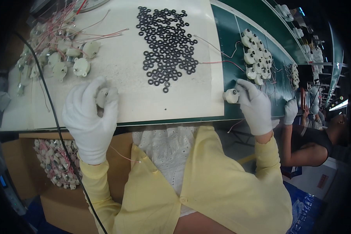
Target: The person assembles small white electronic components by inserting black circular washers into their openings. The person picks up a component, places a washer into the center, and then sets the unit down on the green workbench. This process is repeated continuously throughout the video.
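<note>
My left hand (pixel 90 113), in a white glove, is closed around a small white motor (pixel 101 97) over the near left part of the white sheet (pixel 132 105). A thin wire hangs below that hand. At the sheet's right edge, my gloved right hand (pixel 255 105) grips another white motor (pixel 231 96) with a dark centre on top. Between the hands, toward the far side, lies a spread of small black rubber rings (pixel 167 46). Beyond my right hand stands a cluster of white motors (pixel 256 56) with black tops, on the green mat (pixel 232 35).
A pile of loose motors with pink wires (pixel 62 54) covers the far left. Below the table edge, a cardboard box (pixel 58 206) holds more motors. A black cable (pixel 52 105) crosses the left side. At right, a co-worker's gloved hand (pixel 290 111) is at the bench.
</note>
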Demonstrator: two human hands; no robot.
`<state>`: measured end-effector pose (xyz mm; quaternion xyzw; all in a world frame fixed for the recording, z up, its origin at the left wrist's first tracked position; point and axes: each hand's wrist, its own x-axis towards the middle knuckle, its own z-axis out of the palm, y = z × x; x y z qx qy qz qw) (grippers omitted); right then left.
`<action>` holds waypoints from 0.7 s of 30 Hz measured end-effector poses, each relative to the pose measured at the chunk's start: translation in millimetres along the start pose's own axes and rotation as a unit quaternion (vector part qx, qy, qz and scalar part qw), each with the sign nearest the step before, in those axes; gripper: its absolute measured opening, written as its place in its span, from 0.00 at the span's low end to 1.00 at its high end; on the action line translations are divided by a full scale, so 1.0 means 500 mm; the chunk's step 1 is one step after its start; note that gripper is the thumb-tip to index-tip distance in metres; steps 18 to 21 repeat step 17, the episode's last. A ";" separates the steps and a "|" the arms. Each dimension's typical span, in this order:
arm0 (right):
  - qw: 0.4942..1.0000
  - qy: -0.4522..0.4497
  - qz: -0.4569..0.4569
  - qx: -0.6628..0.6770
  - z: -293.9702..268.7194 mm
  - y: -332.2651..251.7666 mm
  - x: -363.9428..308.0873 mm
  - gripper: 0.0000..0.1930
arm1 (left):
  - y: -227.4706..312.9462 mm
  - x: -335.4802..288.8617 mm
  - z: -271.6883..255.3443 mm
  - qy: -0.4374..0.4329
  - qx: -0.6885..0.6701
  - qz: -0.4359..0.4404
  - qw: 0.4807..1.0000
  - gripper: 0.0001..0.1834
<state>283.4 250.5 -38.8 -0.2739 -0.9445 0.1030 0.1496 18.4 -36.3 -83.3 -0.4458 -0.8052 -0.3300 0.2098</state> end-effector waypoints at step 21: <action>0.996 0.008 0.073 -0.053 -0.049 0.005 -0.015 0.23 | -0.005 -0.008 -0.001 -0.016 0.034 0.011 0.999 0.17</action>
